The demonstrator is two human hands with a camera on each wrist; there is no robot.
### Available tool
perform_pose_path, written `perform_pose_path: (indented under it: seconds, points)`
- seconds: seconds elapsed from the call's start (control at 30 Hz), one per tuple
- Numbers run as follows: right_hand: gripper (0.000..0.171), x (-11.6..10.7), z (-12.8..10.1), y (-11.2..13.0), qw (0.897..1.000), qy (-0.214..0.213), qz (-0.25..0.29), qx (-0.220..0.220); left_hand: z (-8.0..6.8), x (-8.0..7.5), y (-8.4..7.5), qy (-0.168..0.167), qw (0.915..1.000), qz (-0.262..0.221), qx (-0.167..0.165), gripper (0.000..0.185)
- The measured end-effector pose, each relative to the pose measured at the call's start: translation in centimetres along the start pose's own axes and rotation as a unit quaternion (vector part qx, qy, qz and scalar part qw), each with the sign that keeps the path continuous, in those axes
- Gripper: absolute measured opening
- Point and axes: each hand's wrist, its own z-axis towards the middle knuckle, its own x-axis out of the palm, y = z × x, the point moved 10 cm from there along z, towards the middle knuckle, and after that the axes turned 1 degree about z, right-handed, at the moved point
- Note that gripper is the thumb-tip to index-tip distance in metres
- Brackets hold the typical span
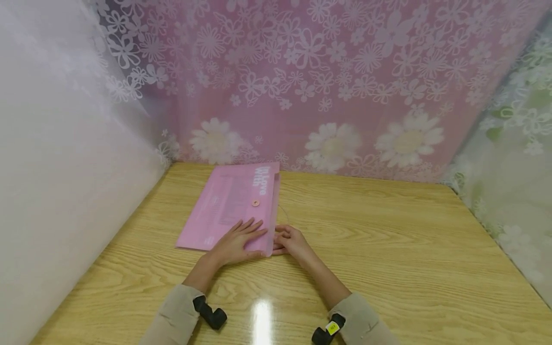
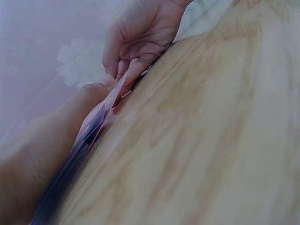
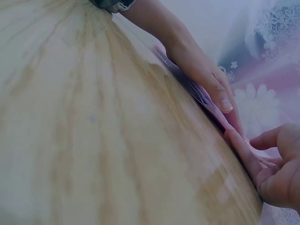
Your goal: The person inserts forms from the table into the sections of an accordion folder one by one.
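A pink translucent document folder [image 1: 228, 196] with white lettering lies on the left half of the table. On its flap sits a small round button [image 1: 256, 203], and a thin string [image 1: 283, 211] curves out past the right edge. My left hand [image 1: 239, 242] rests flat on the folder's near right corner, fingers spread and its thumb along the edge. Just beyond that edge, my right hand [image 1: 293, 244] has its fingers curled at the flap's rim. In the right wrist view the pink rim [image 3: 228, 125] runs between the right fingertips and thumb. Dark layers [image 2: 75, 154] show inside the folder's side.
The wood-grain table [image 1: 388, 249] spreads to the right and toward me. A pink flowered curtain [image 1: 302, 86] hangs along its back edge, with a pale wall [image 1: 77, 143] on the left and a light flowered sheet [image 1: 509, 191] on the right.
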Motion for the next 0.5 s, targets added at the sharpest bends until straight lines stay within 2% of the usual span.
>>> perform_pose_path:
  seconds: [0.17, 0.27, 0.4, 0.5]
  points:
    - [0.035, -0.6, -0.4, 0.4, 0.999, -0.001, -0.037, 0.012, 0.1, -0.2, 0.0, 0.015, 0.9998, -0.005, -0.008, 0.063]
    - [0.034, -1.6, -0.8, 1.0, 0.997, 0.01, -0.07, 0.011, 0.3, -0.8, -0.1, 0.028, 0.9991, -0.022, -0.021, 0.062]
    - [0.034, -3.9, -1.4, 2.3, 0.993, 0.012, -0.114, 0.0, 0.8, -2.7, -0.3, 0.034, 0.9974, -0.048, -0.041, 0.06]
    - [0.033, -6.2, -1.6, 4.1, 0.987, 0.002, -0.162, -0.019, 1.5, -4.6, -0.7, 0.028, 0.9981, -0.03, -0.046, 0.057]
